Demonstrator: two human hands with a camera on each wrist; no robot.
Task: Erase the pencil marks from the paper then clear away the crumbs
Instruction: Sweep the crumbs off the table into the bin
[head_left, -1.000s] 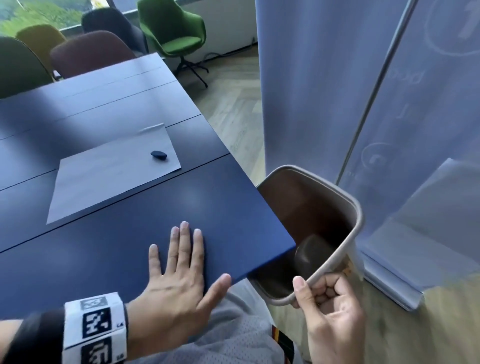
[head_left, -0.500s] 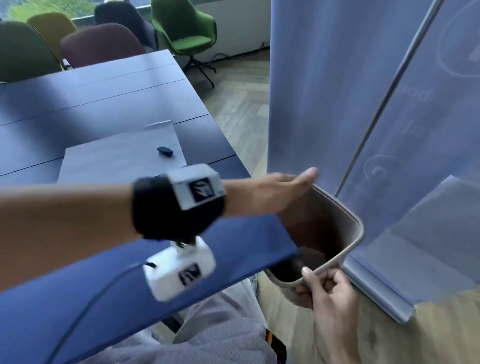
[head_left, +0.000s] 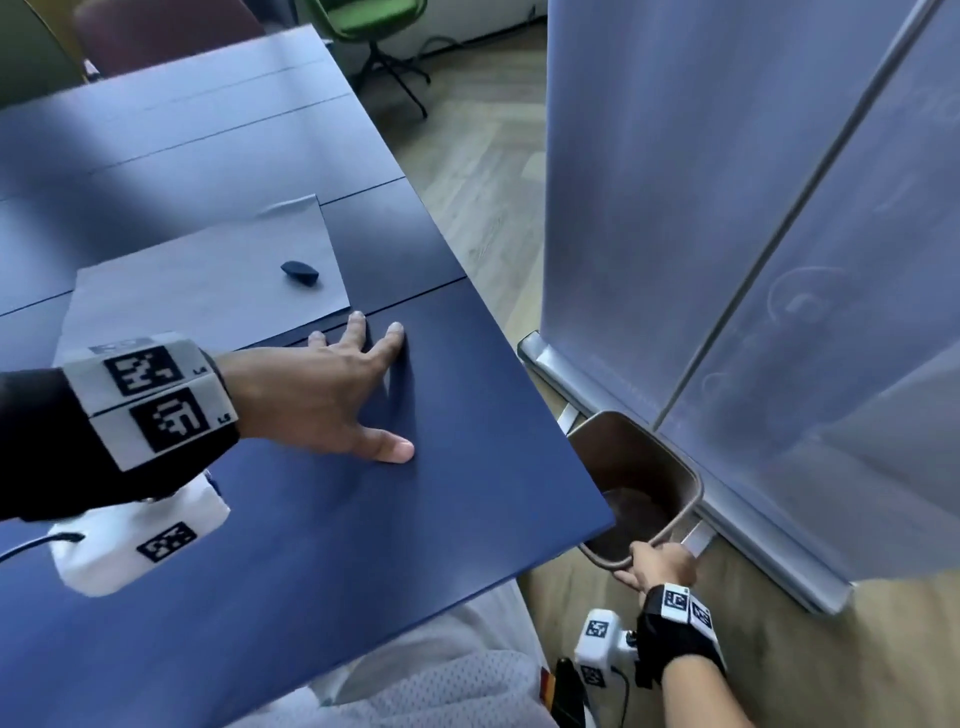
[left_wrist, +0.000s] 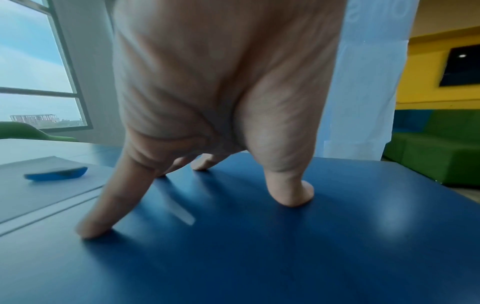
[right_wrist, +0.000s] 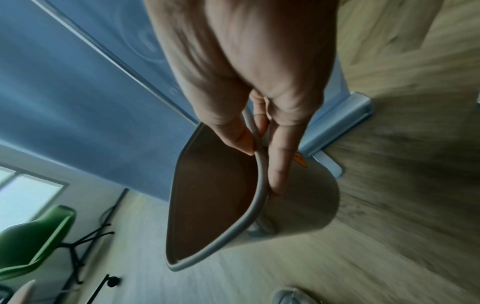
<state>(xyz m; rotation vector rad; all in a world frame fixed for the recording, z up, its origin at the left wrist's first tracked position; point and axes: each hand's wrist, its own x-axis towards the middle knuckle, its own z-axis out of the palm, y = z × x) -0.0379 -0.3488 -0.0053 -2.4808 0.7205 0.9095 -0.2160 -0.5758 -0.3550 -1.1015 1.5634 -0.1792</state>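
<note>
While the left hand (head_left: 317, 395) lies flat, fingers spread, on the blue table (head_left: 467, 467) beside the paper (head_left: 208, 291) bearing the eraser (head_left: 300, 272), the right hand (head_left: 662, 566) grips the wastebasket (head_left: 691, 483) rim below the table's edge.

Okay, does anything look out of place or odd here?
Only the far corner of the paper curls up off the table. The eraser lies on the sheet, the left hand rests on the table, and the right hand holds the bin by its rim.
</note>
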